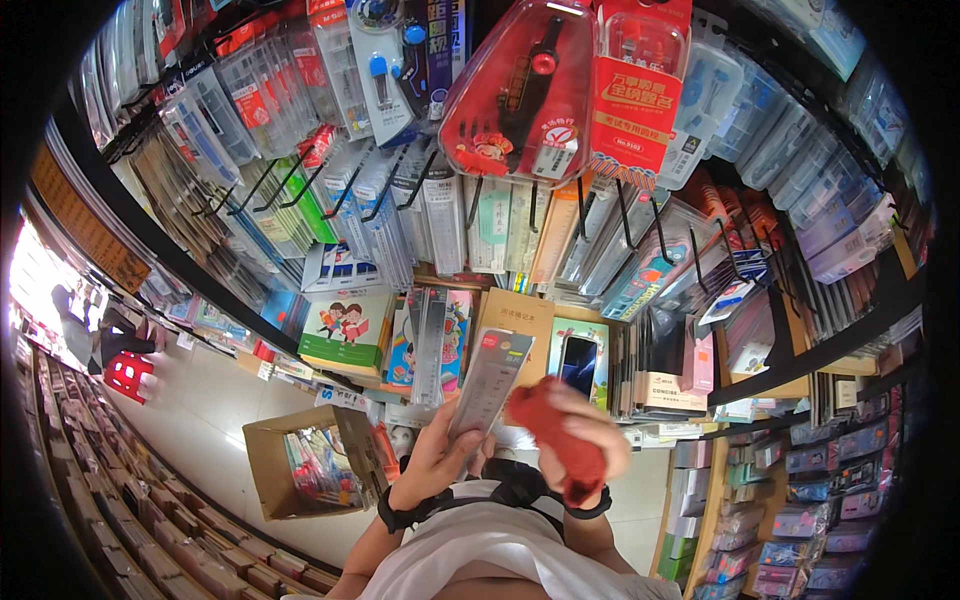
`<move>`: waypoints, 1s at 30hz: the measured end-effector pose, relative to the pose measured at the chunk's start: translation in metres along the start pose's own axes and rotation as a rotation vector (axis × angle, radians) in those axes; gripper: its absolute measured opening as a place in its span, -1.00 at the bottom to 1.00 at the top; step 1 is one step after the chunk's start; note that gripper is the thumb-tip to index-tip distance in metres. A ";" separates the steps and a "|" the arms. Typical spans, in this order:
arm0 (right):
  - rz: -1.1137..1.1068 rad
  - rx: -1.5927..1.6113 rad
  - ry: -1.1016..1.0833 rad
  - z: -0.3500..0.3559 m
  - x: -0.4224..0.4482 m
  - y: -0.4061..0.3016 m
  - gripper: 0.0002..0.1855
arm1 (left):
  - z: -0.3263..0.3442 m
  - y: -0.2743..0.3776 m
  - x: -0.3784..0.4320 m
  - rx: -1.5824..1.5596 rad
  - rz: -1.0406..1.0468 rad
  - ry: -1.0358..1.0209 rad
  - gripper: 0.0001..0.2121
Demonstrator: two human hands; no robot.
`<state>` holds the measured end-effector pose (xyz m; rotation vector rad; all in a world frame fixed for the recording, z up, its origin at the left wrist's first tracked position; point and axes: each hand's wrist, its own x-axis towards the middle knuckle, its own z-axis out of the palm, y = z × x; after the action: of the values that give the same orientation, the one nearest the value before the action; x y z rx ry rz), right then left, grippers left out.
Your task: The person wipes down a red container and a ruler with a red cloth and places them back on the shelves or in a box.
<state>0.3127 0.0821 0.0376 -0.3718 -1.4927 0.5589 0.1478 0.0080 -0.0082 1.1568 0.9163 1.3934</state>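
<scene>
In my left hand [444, 451] is a packaged clear ruler [491, 375], held tilted with its red-labelled top pointing away from me. It may be more than one ruler; the edges overlap too closely to tell. My right hand [600, 442], slightly blurred, grips a bunched red cloth [562, 439] just to the right of the ruler. Beyond the hands, a tan notebook [517, 319] lies partly behind the ruler. A dark smartphone [579, 360] rests on a green-edged booklet [602, 334], partly covered by the right hand.
Hooks above carry packaged rulers [442, 225], a red compass package [517, 90] and clear cases [772, 150]. More packaged rulers [427, 349] lie on booklets at left. An open cardboard box [262, 472] with packaged goods stands on the floor. A person [112, 330] is at far left.
</scene>
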 end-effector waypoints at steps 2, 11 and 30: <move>-0.147 -0.044 0.269 0.009 0.002 0.010 -0.65 | 0.002 0.000 0.001 -0.078 -0.077 -0.025 -0.57; -0.043 -0.325 -0.275 0.015 0.003 0.004 -0.71 | 0.004 0.003 0.001 0.267 0.044 -0.057 -0.53; -0.150 -0.216 0.061 0.005 0.011 0.009 -0.69 | 0.000 -0.003 0.005 0.034 -0.076 -0.135 -0.50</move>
<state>0.3062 0.0952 0.0416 -0.4365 -1.5116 0.2650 0.1484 0.0136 -0.0108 1.2140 0.8820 1.2281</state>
